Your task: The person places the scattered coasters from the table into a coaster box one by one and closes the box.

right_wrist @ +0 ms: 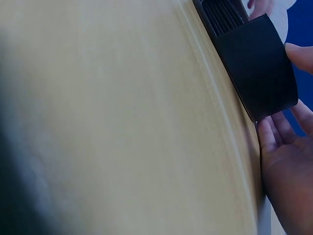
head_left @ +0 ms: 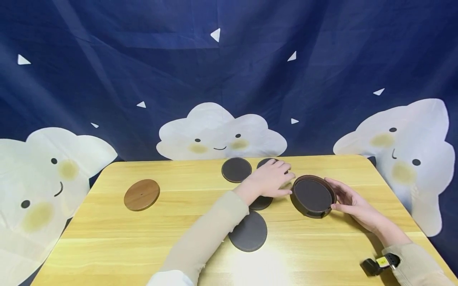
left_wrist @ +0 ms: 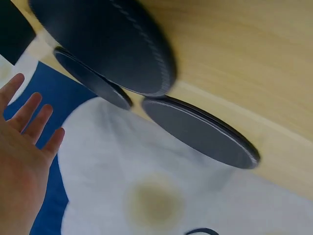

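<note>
My right hand (head_left: 358, 206) grips the side of a round dark coaster holder (head_left: 332, 190), thumb at the near rim and fingers round the far side. A dark coaster (head_left: 313, 195) lies inside it, and in the right wrist view stacked coaster edges (right_wrist: 222, 17) show through the slot. My left hand (head_left: 268, 178) hovers left of the holder with its fingers spread and nothing in them. Under and around it lie several dark round coasters, among them a back coaster (head_left: 236, 170), a partly covered coaster (head_left: 261, 203) and a front coaster (head_left: 250, 234).
A brown wooden disc (head_left: 142, 194) lies on the left part of the wooden table (head_left: 171, 222). Behind the table hangs a dark blue cloth (head_left: 179, 71) with white clouds. A small black device with a yellow label (head_left: 382, 262) is at my right wrist.
</note>
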A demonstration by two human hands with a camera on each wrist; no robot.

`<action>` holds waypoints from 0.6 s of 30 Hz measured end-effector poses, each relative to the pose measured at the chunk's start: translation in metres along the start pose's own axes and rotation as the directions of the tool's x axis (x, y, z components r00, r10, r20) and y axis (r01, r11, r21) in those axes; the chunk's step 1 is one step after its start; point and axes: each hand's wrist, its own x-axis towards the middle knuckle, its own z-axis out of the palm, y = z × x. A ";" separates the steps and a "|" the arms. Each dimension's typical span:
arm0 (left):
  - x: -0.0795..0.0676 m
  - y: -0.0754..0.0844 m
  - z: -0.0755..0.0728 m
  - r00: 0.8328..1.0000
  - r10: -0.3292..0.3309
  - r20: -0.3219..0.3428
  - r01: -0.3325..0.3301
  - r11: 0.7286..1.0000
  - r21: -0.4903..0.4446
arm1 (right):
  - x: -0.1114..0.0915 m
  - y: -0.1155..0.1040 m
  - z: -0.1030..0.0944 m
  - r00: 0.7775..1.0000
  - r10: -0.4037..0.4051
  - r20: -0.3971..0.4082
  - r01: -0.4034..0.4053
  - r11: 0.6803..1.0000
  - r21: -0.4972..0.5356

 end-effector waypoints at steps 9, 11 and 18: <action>-0.027 -0.031 0.013 0.997 -0.076 0.024 0.077 0.995 -0.068 | 0.000 0.001 -0.002 1.000 0.002 -0.004 -0.002 1.000 0.002; -0.033 -0.037 0.017 0.995 -0.100 0.024 0.102 0.993 -0.064 | -0.001 0.002 -0.002 1.000 0.002 -0.004 -0.002 1.000 0.003; -0.049 -0.055 0.029 0.977 -0.211 0.033 0.213 0.974 -0.078 | -0.001 0.002 -0.002 1.000 0.013 -0.013 -0.013 1.000 -0.005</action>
